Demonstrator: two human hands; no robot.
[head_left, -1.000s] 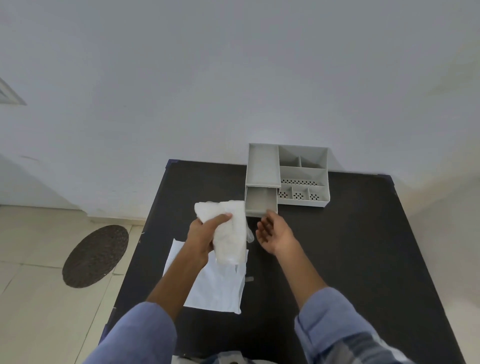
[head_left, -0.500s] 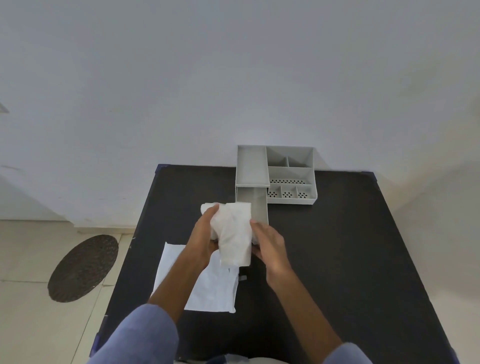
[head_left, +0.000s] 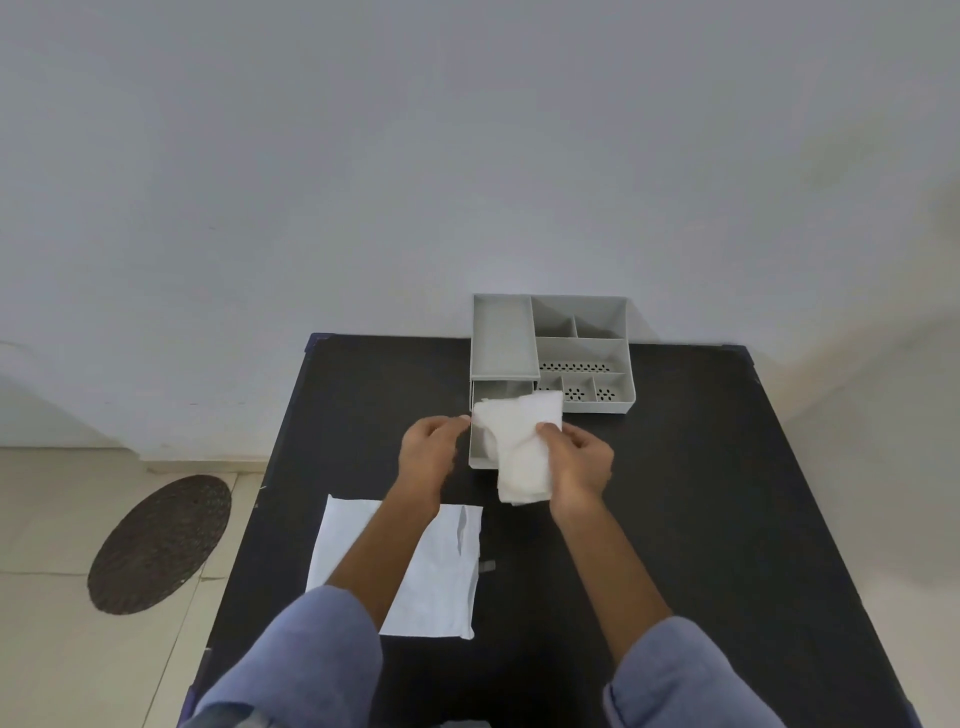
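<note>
A crumpled white cloth (head_left: 522, 447) hangs over the pulled-out drawer (head_left: 479, 452) of a grey plastic organiser (head_left: 582, 353) at the back of the black table (head_left: 701, 493). My right hand (head_left: 579, 462) grips the cloth's right side, thumb on top. At the cloth's upper left corner, my left hand (head_left: 428, 449) pinches the edge with its fingertips. The cloth hides most of the drawer's inside.
A flat white sheet (head_left: 415, 571) lies on the table under my left forearm. The organiser has several open compartments, some with perforated floors. A dark oval mat (head_left: 158, 543) lies on the tiled floor to the left. A plain wall stands behind the table.
The drawer has slid out toward me. The cloth has moved right, over the drawer; my right hand now grips it, and my left hand has shifted to pinch its left corner.
</note>
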